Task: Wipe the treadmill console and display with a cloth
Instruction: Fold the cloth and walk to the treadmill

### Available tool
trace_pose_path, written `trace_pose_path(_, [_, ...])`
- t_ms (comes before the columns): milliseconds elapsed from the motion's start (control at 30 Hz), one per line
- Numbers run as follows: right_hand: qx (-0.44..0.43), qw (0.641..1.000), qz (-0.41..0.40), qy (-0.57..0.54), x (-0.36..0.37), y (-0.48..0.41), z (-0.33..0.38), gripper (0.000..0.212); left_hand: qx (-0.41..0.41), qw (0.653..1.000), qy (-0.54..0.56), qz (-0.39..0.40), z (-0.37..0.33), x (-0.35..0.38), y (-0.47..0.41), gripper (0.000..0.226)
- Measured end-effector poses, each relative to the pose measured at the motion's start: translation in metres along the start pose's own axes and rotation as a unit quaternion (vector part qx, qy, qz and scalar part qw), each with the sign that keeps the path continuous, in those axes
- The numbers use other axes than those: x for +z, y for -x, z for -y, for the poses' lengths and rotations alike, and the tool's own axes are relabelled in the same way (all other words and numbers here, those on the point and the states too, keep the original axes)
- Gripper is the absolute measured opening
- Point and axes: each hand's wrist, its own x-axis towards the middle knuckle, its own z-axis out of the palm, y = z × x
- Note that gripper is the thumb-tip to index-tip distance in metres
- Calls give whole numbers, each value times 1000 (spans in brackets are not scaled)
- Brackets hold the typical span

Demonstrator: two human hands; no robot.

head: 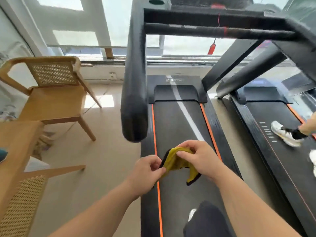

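Observation:
A yellow cloth (177, 164) with a dark edge hangs bunched between my two hands over the treadmill belt (177, 117). My left hand (145, 173) pinches its left end. My right hand (200, 156) grips its upper part with curled fingers. The treadmill console (205, 3) is at the very top, mostly cut off by the frame edge. Below it run the black crossbars (213, 31) and the padded left handrail (135, 82). A red safety clip (211, 48) dangles on a cord from the bars.
A wooden cane-back chair (51, 93) stands left of the treadmill, and another chair (20, 194) at lower left. A second treadmill (266, 120) lies to the right with another person's white shoe (283, 134) on it. A window runs along the back.

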Motion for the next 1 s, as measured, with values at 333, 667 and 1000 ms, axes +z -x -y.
trace_pose_path(333, [-20,996,82,42,-212,-84,38,13,-114,982,64,-138,-207,28,-94,7])
trace_pose_path(667, [-58,992,96,64,-298,-169,118,13,-66,983,-15,-168,-319,-35,-183,13])
trace_pose_path(1000, [-83,991,48,98,-322,-299,168,11,3,984,-5,-177,-350,-109,-313,10])
